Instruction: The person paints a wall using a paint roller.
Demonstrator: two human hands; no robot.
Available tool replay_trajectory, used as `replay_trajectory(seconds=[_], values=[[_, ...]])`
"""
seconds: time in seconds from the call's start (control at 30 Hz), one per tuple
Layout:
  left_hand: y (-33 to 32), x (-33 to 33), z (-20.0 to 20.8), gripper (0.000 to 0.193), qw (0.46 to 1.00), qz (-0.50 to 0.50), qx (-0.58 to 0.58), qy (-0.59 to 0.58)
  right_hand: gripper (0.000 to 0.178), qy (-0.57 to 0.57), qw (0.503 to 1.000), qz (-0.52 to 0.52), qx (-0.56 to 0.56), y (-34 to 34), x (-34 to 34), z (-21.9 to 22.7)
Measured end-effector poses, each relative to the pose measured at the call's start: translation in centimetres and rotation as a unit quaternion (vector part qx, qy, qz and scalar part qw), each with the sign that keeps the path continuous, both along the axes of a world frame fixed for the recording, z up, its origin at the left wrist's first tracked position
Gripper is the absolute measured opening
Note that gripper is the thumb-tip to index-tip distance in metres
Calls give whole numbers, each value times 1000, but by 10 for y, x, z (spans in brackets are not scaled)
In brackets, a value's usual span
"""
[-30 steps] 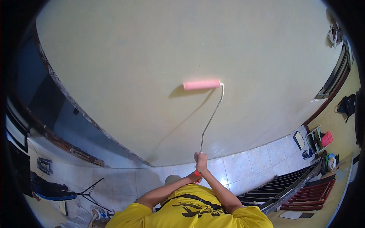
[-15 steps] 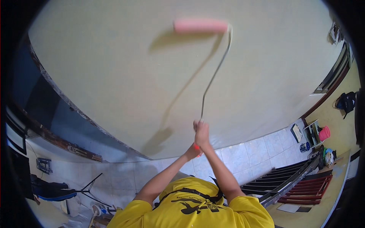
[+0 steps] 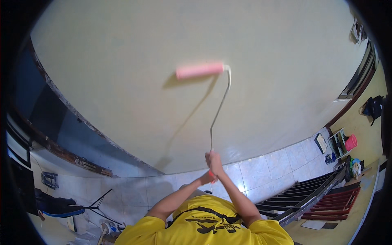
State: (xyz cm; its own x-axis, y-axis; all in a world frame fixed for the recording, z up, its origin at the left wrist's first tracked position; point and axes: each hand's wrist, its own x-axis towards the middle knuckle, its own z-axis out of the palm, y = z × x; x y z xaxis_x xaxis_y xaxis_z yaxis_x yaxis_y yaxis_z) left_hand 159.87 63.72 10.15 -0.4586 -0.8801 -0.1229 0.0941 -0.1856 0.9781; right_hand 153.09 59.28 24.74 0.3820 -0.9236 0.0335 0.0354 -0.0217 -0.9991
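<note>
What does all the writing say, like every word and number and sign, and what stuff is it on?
Yellow shirt: dark lettering around a dark printed shape, upside down in this view; I won't copy printed words out.
White-and-blue bucket, lower left: any markings are too small to read.
Blue container, at right: too small to read.
Pink paint roller: no writing shows.

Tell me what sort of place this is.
Indoors, probably a room in a home being redecorated: a pink paint roller is up at a broad pale wall, above a tiled floor, with a pink bucket at the right.
</note>
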Motion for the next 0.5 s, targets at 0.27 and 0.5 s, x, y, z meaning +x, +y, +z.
replay_trajectory(seconds=[0.27,0.5], values=[[-65,4,173,7,997,69,-26,37,56,-23,995,-18,-98,-57,11,157],[9,10,3,12,992,41,94,-70,61,-38,996,62,57,-6,2,-10]])
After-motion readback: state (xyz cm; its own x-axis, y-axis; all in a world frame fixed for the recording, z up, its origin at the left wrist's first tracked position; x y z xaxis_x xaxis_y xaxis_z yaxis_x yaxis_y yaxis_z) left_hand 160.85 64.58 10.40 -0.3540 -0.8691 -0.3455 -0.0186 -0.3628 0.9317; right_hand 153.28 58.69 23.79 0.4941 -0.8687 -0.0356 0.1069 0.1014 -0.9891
